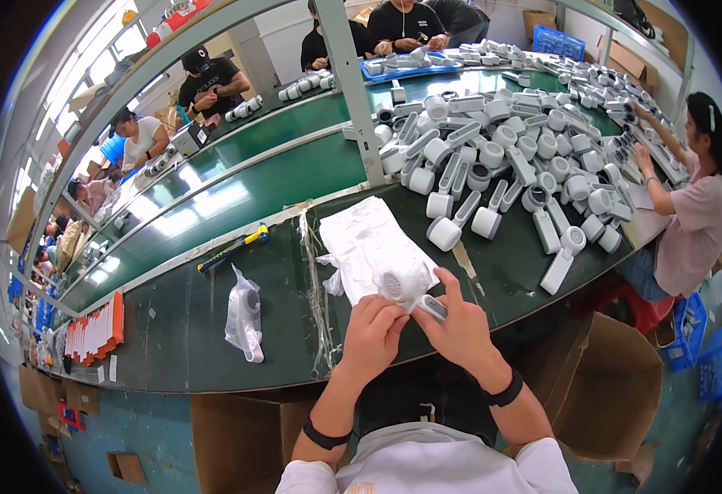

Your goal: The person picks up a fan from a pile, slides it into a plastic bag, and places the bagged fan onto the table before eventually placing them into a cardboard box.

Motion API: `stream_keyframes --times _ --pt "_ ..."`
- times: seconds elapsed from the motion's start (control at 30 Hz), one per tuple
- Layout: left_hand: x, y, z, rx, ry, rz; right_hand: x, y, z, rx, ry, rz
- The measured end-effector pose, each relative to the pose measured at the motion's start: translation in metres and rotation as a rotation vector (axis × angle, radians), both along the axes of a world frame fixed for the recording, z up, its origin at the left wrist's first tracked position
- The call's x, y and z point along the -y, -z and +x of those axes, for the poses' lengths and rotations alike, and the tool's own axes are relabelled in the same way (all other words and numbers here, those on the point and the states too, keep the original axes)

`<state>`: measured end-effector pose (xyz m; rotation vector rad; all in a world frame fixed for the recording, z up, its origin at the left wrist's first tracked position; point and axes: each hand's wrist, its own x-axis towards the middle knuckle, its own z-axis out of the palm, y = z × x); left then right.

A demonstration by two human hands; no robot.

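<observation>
A white and grey handheld fan [433, 308] is in front of me at the table's near edge, its round grilled head inside a thin clear plastic bag [402, 281]. My right hand [462, 328] grips the fan's grey handle, with the index finger stretched along the bag. My left hand [374, 331] is closed in a pinch on the bag's edge beside the handle. Under the fan's head lies a stack of white plastic bags [361, 230]. To the left, a bagged fan [244, 313] rests on the dark green tabletop.
A large heap of fans [534, 156] covers the table's right side. A yellow and black utility knife [234, 247] and orange-edged cards [96, 329] lie leftward. A metal post [351, 90] rises ahead. At right a person [690, 198] handles fans; open cardboard boxes [608, 387] stand below.
</observation>
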<state>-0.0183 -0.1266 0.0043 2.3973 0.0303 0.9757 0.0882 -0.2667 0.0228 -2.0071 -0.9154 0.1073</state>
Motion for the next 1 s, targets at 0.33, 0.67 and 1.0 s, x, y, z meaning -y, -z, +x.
stream_keyframes --times 0.33,0.67,1.0 --pt "-0.005 0.017 0.019 0.363 0.035 -0.717 -0.001 0.010 0.012 -0.913 -0.290 0.313" --pt "0.000 0.014 0.006 0.089 0.102 -0.660 -0.014 0.014 0.008 -1.102 -0.171 0.549" --pt "0.013 -0.001 -0.016 -0.020 0.381 -0.542 -0.013 0.031 0.006 -0.670 -0.159 0.460"
